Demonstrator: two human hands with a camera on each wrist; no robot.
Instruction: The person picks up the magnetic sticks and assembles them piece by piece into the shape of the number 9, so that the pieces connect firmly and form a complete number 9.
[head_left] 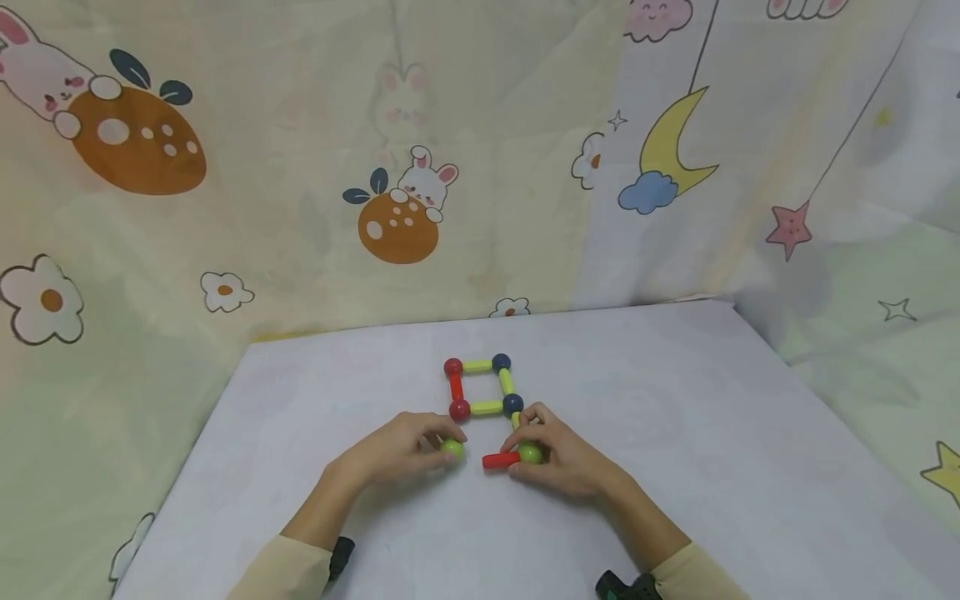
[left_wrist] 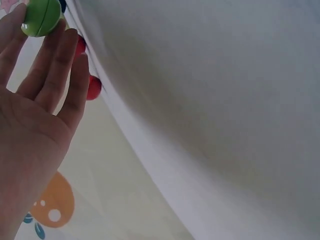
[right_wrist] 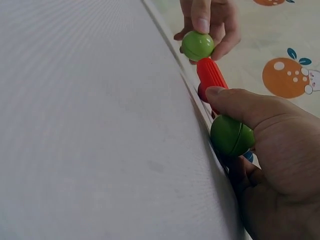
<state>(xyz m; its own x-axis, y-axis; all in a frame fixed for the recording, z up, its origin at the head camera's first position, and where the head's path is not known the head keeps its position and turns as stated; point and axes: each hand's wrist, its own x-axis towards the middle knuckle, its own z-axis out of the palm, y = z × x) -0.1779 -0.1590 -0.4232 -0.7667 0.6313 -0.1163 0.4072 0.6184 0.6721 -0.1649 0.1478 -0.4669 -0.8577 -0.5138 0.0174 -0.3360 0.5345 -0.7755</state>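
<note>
My left hand [head_left: 408,446] pinches a green ball [head_left: 453,450] between thumb and fingertips. A short gap to its right, my right hand [head_left: 562,454] holds a second green ball [head_left: 530,453] with a ribbed red rod [head_left: 500,461] sticking out leftward; the thumb lies along the rod in the right wrist view. Beyond the hands lies a four-sided frame of rods and balls, with two red balls [head_left: 460,409] on the left, two dark blue balls [head_left: 513,405] on the right, a red rod [head_left: 456,387] and yellow-green rods [head_left: 487,407]. Another yellow-green rod [head_left: 516,420] runs from the near blue ball toward the right hand, partly hidden by its fingers.
A white-covered table [head_left: 337,375] spreads under everything. Behind it hangs a pale curtain [head_left: 300,208] printed with rabbits, oranges, flowers and stars. Dark wrist-worn devices [head_left: 341,558] show at both sleeves.
</note>
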